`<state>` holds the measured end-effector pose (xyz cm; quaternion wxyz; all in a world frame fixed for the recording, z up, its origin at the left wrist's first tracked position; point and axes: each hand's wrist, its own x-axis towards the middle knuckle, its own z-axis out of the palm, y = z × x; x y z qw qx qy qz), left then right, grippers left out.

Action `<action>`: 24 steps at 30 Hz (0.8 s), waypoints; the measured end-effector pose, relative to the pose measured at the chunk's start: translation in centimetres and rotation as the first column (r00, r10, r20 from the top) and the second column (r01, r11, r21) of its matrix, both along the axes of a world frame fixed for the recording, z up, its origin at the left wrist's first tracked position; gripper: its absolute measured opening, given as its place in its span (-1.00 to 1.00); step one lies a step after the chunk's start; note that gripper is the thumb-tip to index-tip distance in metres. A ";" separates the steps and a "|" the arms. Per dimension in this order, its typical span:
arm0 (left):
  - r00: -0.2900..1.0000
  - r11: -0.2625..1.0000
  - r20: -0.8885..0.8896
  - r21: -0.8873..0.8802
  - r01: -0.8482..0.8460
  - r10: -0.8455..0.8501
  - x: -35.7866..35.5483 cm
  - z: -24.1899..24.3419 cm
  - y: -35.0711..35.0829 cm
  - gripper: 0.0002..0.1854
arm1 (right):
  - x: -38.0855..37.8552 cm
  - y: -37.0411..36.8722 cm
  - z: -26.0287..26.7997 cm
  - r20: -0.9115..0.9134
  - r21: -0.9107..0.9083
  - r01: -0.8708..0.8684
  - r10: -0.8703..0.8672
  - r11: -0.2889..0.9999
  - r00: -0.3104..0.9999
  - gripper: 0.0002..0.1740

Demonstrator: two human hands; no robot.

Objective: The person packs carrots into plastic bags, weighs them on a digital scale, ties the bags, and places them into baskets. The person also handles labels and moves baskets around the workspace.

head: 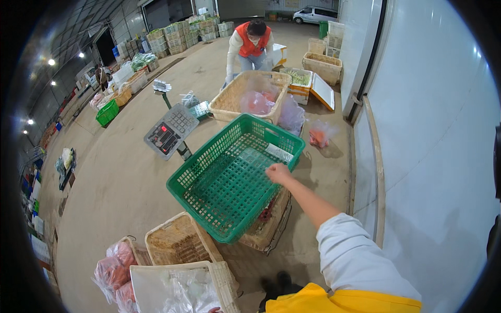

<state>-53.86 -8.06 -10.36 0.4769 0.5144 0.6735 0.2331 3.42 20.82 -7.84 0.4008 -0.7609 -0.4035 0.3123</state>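
My right hand [278, 173], its fingers curled, is over the right side of a green plastic crate [235, 184]; whether it holds anything is not clear. Inside the crate, near its far right corner, lies a white label or slip [279, 153]. The crate rests on a stacked beige crate [256, 234]. Of my left hand [214, 309] only a bit of the fingers shows at the bottom edge, beside clear plastic bags [190, 291] in a white-lined beige crate [223, 274]. A digital scale display [171, 131] on a post stands left of the green crate.
A co-worker in a red vest [252, 43] bends behind a beige crate [231, 96] with pink-filled bags. A bag of orange-red goods [319, 137] lies on the floor. Bagged pink goods [113, 272] hang lower left, near a beige crate [176, 238]. A white wall [434, 137] and rail bound the right.
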 end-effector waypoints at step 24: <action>0.938 0.953 0.170 -0.098 -0.287 0.301 34.1 3.8 16.1 -0.83 | 13.2 14.9 -3.2 0.825 -0.047 -0.818 0.484 0.574 0.293 -0.83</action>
